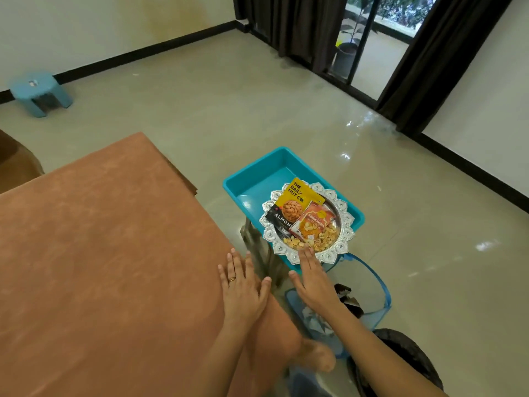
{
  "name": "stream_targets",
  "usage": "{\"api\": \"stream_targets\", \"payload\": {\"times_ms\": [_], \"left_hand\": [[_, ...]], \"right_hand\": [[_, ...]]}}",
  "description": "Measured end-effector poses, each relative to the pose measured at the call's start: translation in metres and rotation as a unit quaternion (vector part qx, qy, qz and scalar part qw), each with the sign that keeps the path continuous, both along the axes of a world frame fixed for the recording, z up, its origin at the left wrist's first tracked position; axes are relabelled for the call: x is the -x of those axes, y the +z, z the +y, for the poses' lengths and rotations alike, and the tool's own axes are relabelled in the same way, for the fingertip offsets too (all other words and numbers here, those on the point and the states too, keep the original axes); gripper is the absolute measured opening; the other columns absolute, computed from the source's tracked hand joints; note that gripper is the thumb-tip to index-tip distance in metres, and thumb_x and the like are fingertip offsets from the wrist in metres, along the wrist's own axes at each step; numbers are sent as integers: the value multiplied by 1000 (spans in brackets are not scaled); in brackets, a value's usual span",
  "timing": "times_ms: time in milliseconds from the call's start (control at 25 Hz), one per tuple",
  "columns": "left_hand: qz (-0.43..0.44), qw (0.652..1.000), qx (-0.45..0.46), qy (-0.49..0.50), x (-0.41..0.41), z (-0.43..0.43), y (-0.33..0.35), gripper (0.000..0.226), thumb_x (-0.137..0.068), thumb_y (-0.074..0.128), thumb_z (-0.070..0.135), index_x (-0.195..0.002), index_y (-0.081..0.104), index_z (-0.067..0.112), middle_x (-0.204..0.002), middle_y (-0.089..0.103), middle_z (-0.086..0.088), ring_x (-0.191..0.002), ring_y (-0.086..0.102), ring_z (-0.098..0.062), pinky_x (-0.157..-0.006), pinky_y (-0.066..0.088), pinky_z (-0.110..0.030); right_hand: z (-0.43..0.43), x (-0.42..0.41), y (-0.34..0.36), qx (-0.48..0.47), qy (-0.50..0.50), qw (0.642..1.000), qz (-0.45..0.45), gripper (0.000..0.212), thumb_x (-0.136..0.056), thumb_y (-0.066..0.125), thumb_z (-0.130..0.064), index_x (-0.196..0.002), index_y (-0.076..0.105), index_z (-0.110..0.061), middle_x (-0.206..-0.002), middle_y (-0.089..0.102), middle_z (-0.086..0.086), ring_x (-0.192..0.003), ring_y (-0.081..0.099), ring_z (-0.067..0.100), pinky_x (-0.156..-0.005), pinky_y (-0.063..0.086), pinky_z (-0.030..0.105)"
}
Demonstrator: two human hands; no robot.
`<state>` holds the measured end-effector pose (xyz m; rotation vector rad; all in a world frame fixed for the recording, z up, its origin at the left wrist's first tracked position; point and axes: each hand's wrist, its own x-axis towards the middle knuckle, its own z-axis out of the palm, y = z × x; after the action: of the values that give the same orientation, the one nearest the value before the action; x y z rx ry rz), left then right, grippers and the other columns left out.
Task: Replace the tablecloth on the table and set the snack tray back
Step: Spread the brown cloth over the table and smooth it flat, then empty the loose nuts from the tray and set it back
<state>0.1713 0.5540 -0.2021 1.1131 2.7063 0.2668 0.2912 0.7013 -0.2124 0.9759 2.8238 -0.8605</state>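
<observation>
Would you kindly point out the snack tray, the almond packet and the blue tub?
snack tray (347, 233), head view, right rim.
almond packet (294, 196), head view, yellow front.
blue tub (264, 180), head view, bare inside.

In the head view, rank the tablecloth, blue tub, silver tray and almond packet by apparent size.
Largest to smallest:
tablecloth
blue tub
silver tray, only somewhat smaller than the tub
almond packet

The rust-brown tablecloth (108, 239) lies spread flat and smooth, its edges hanging down at the far corner. The round silver snack tray (347, 226), scallop-rimmed, sits apart from it in a teal bin (257, 179), carrying an almond packet (289, 204), an orange packet (317, 219) and loose nuts (326, 239).
</observation>
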Motion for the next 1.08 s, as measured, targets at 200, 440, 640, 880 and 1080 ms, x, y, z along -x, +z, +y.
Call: {"api": "stream_targets", "payload": {"times_ms": [200,440,640,880,1080], "left_hand": [[-83,996,-21,-16,26,99,5,75,-91,30,54,-147,28,4,-152,26,-22,-143,22,-34,-117,12,-43],[-314,928,-89,178,65,180,-32,59,-89,59,17,-137,30,-2,-134,43,-19,-124,45,-35,-105,39,-44],[-325,924,-73,188,63,210,-67,37,-91,56,13,-127,48,6,-123,54,-7,-115,55,-26,-88,43,-31],[-299,927,-105,201,59,222,-60,34,-90,57,5,-122,48,1,-121,54,-15,-112,53,-31,-91,42,-34],[-281,925,-165,196,64,217,-18,34,-87,58,2,-120,47,-2,-118,56,-17,-110,54,-31,-87,40,-29]], "right_hand": [[97,0,1,-13,-107,994,-4,75,-98,42,-43,-152,6,-6,-159,0,16,-147,-1,29,-119,6,41],[197,10,-28,13,-232,972,-45,84,-93,56,-35,-150,5,-2,-156,-1,27,-145,0,40,-119,6,46],[226,8,-60,103,-307,946,-13,79,-93,55,-15,-150,2,0,-143,33,26,-131,36,39,-109,33,45],[233,11,-63,68,-345,936,11,69,-93,50,-4,-148,9,4,-122,43,26,-115,44,37,-96,41,44],[226,19,-14,44,-337,939,57,69,-93,48,-3,-149,7,4,-128,39,28,-119,39,38,-99,35,40]]}}
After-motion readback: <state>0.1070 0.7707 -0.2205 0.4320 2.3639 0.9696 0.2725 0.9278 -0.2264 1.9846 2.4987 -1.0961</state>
